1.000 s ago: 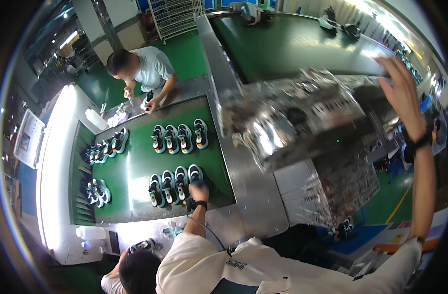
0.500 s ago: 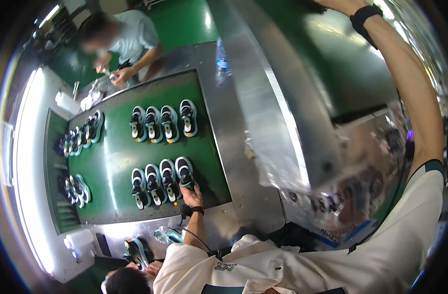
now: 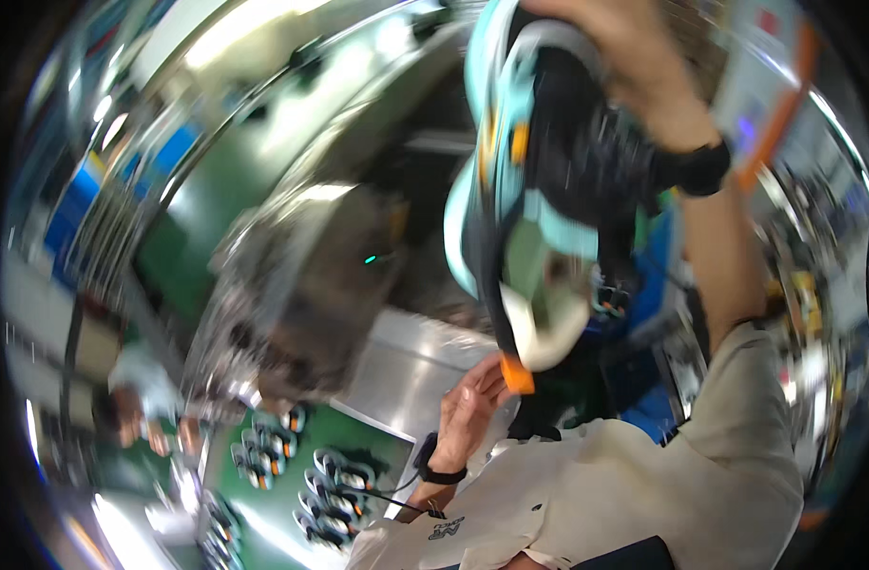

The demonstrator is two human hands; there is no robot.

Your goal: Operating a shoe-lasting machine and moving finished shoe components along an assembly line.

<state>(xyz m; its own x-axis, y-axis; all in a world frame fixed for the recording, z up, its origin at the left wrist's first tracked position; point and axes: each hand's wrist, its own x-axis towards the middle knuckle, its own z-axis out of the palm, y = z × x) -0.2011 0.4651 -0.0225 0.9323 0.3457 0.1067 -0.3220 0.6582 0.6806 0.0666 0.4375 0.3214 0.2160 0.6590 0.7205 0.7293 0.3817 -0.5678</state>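
In the head view, your right hand [image 3: 634,71] was closed around the top of a black and light-blue shoe [image 3: 534,204], raised high. It looked light, with a soft upper and stiff sole; the sole edge seemed the firmest hold. Your left hand [image 3: 472,408] hung open, empty, beneath its orange tab [image 3: 517,373]. An orange-edged sign [image 3: 762,81] hung to the upper right, too blurred to tell more.

Single head-worn fisheye, tilted downward, blurred
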